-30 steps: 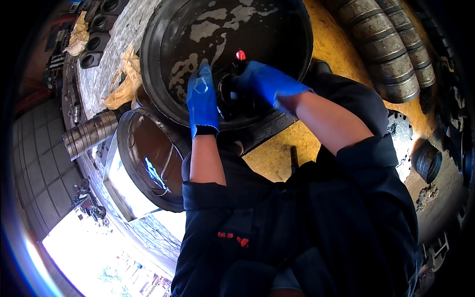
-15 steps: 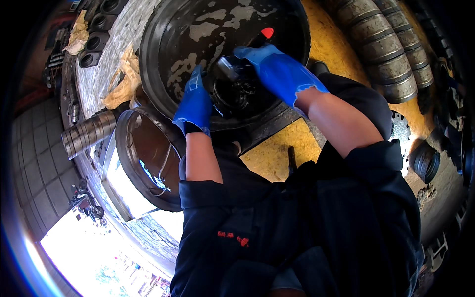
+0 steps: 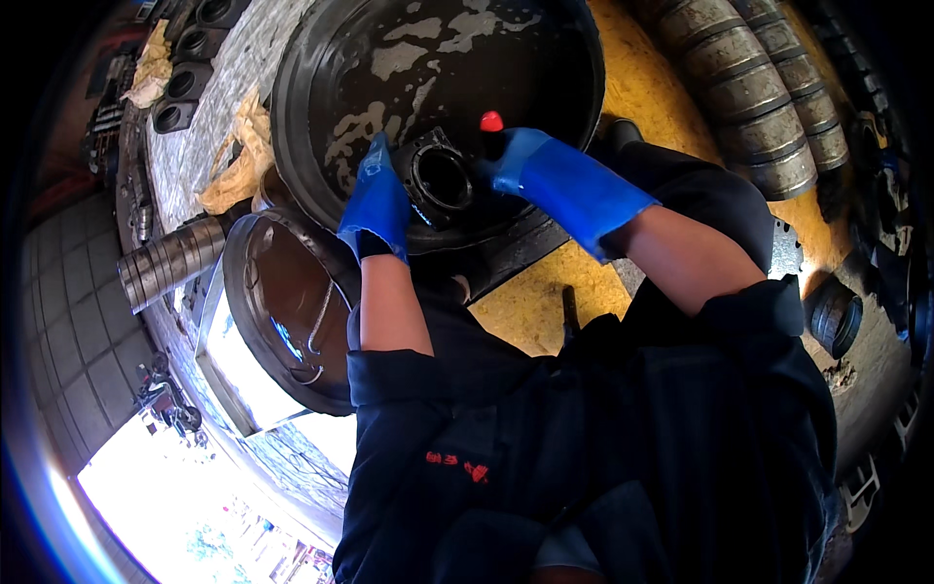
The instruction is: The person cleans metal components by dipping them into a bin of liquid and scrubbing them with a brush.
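A dark, oily metal ring-shaped part with a flange and a wide round bore is tilted over the near side of a big black basin holding dark liquid. My left hand, in a blue rubber glove, grips the part's left side; some of its fingers are hidden. At the part's right, my right hand, gloved the same, is closed around a brush with a dark handle and a red tip. The brush's working end is out of sight behind the hand and the part.
Left of the basin stands a round drum of brown liquid with a wire handle. A ribbed metal cylinder and a tan rag lie beyond it. Stacked metal rings line the right, over a yellow surface.
My right hand has drawn back slightly down and right, and the red handle tip has moved left and down. The ring-shaped part is now turned with its bore more visible.
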